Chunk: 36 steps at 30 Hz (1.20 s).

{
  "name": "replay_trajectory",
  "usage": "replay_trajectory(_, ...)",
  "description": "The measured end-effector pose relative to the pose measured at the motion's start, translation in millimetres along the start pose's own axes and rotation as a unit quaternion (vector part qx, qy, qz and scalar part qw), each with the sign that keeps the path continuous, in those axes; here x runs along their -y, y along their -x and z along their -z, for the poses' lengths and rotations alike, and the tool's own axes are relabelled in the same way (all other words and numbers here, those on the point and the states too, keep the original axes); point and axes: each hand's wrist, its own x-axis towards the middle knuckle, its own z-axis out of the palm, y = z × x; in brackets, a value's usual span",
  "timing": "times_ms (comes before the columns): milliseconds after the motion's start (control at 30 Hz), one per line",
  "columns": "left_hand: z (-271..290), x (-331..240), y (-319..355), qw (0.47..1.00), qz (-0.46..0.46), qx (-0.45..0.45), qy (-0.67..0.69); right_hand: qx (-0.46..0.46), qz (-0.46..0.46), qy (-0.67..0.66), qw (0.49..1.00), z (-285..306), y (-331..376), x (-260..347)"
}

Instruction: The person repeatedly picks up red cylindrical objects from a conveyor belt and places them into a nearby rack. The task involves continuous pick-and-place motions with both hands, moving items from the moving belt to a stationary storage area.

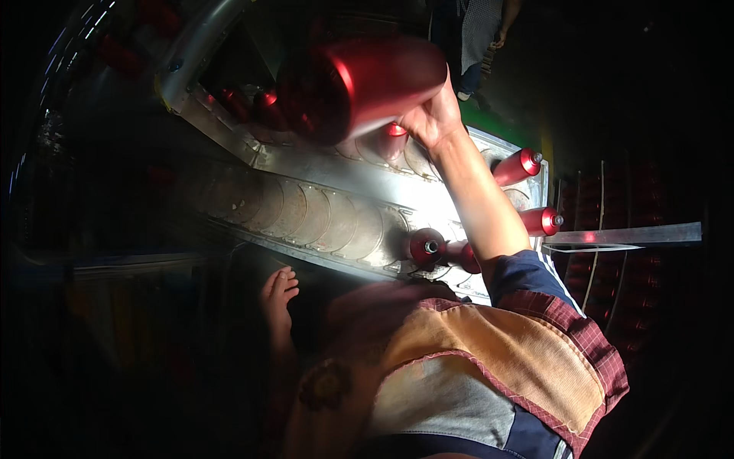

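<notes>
My right hand [437, 115] grips a large, shiny red metal bottle [397, 73] by its right end, lifted above the conveyor. The bottle lies sideways, with its dark round base toward the left. Part of my grip is hidden behind it. My left hand [280, 291] hangs in shadow at the conveyor's near edge, fingers loosely bent and slightly apart, with nothing seen in it. Below my right forearm, a red bottle [427, 246] with a metal neck stands on the curved plates of the conveyor [306, 218], beside another red bottle [463, 256] partly hidden by my arm.
Red bottles [520, 167] stand along the conveyor's right end, and more sit at its far side. A metal bar [634, 235] juts out rightward. Dim racks [627, 268] with red items lie beyond. Another person in a grey checked apron [480, 34] stands at the back.
</notes>
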Motion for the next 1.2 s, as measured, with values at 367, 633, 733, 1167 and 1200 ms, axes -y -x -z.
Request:
replay_trajectory(367,-27,33,-4,0.994,0.07,0.078,-0.019,-0.043,0.076,0.679,0.729,115,168,-82)
replay_trajectory(633,-81,38,2,0.958,0.057,0.265,-0.097,-0.222,0.023,0.747,0.626,156,261,-73)
replay_trajectory(733,-92,48,0,0.953,0.023,0.289,-0.088,-0.226,0.094,0.783,0.571,148,275,-72)
replay_trajectory(1167,-214,104,142,0.868,0.003,0.476,-0.143,-0.339,0.185,0.536,0.75,134,531,-7)
replay_trajectory(1200,-227,105,155,0.858,0.008,0.484,-0.172,-0.352,0.211,0.53,0.742,136,550,4)
